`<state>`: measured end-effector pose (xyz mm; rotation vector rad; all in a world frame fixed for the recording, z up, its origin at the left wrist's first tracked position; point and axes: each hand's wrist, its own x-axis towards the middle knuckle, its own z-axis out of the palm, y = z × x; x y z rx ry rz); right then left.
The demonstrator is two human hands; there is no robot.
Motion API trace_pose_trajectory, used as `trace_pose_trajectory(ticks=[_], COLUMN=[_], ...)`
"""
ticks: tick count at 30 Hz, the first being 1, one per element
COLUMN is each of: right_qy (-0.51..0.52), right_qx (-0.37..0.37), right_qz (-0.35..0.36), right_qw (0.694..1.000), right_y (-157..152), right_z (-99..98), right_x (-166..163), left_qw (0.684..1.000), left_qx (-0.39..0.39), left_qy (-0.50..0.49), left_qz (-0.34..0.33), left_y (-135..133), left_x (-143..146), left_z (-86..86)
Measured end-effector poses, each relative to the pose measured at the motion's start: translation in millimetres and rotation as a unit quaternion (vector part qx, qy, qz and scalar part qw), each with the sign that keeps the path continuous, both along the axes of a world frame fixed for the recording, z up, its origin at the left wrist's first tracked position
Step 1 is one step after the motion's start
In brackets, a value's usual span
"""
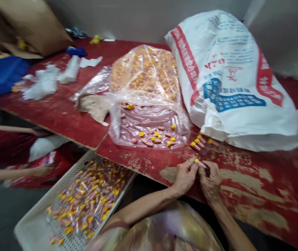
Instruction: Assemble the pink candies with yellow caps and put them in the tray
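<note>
My left hand (185,177) and my right hand (211,181) meet over the table's near edge. Both are closed, fingertips pinching one small pink stick with a yellow cap (200,163) between them. Something dark shows by the right fingers, too blurred to name. Just beyond my hands lie several similar yellow-capped pieces (196,144), side by side, seemingly in clear wrapping. A clear plastic bag (149,99) full of such pieces lies farther off, its mouth toward me with loose pink sticks and yellow caps inside.
A large white printed sack (229,80) slumps at the right. Below the table edge, a white perforated crate (31,223) holds many yellow-capped pieces. White crumpled plastic (43,83) and brown paper (93,106) lie on the red table (67,113). Another person's arm (13,174) reaches in at left.
</note>
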<state>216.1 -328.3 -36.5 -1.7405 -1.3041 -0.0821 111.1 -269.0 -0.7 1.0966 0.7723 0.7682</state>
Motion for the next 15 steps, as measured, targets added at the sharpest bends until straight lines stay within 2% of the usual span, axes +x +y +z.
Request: trace_pose_trajectory(ticks=[3, 5, 7, 9, 11, 13, 15], right_qy=[-0.031, -0.089, -0.19, -0.285, -0.316, -0.302, -0.276], right_qx=[0.01, 0.01, -0.004, -0.021, -0.036, -0.054, -0.059], right_qz=[0.034, 0.081, 0.088, 0.05, 0.016, -0.01, -0.065], right_qw=[0.999, 0.993, 0.978, 0.957, 0.948, 0.952, 0.957], right_y=[11, 23, 34, 38, 37, 33, 34], right_z=[-6.9, -8.0, -6.7, -4.5, -2.0, 1.6, 8.4], right_x=[1, 4, 5, 6, 11, 28, 57], left_qw=[0.995, 0.98, 0.95, 0.896, 0.821, 0.746, 0.687], left_qx=[0.088, 0.174, 0.256, 0.322, 0.362, 0.377, 0.379], left_qy=[0.027, 0.085, 0.176, 0.282, 0.384, 0.492, 0.578], left_qz=[-0.031, -0.049, 0.002, 0.122, 0.22, 0.242, 0.226], left_y=[14, 38, 73, 118, 169, 218, 262], left_x=[-5, -13, -29, -51, -79, -105, -124], left_z=[0.0, 0.4, 0.6, 0.1, -0.8, -1.0, 0.5])
